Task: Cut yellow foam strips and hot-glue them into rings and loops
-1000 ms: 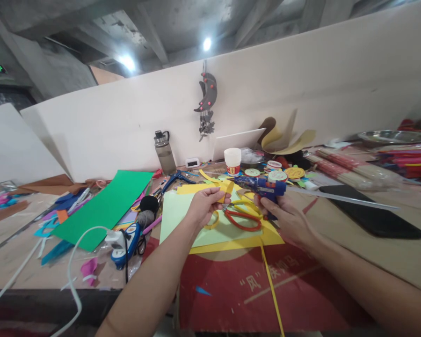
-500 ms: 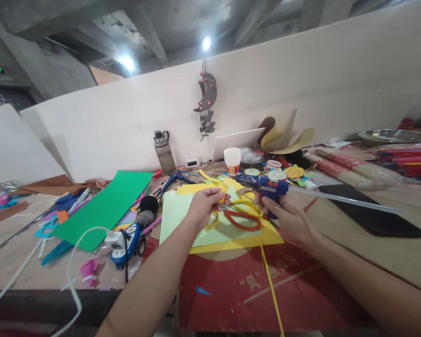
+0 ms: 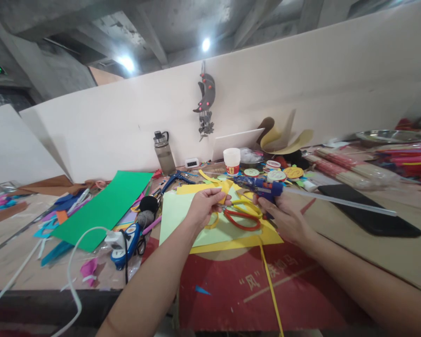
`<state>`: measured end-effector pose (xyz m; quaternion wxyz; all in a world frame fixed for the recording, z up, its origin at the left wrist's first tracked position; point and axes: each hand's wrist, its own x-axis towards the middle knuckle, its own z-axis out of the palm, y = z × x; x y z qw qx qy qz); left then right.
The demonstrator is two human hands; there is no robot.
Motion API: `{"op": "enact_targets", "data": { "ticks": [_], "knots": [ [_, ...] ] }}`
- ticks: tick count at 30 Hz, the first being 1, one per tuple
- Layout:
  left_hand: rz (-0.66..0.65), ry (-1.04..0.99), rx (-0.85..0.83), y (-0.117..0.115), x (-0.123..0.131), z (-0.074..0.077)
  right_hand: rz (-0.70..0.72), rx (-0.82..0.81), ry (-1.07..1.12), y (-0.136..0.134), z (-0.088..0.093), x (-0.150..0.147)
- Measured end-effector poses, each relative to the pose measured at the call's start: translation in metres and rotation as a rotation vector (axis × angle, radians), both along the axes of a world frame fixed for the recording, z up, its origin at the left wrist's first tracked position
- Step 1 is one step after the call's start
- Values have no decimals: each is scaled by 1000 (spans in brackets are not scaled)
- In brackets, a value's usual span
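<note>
My left hand pinches a small yellow piece above the pale green sheet. In my right hand is a blue glue gun, its nozzle pointing left toward the yellow piece. A long clear glue stick sticks out of the gun's back end to the right. Between my hands lie scissors with red-orange and yellow handles. Yellow sheets lie under the green one, and a thin yellow strip hangs down toward me.
A green sheet and a blue power strip with a white cable are at left. Behind stand a bottle and a paper cup. A black flat object and wrapped sticks lie at right.
My right hand and the glue gun have moved slightly left, bringing the nozzle closer to the yellow piece. More of that yellow piece shows above my left fingertips.
</note>
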<state>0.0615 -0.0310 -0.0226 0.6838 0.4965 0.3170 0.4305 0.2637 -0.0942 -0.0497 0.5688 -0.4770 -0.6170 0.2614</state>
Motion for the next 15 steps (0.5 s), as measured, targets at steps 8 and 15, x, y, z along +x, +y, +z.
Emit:
{"op": "enact_targets", "data": {
  "ticks": [8,15],
  "knots": [
    [-8,-76,-58,2,0,0,110,-10,-95,-5,6,-5],
    [-55,-84,-92,0,0,0,11,-51,-35,2,1,0]
  ]
}}
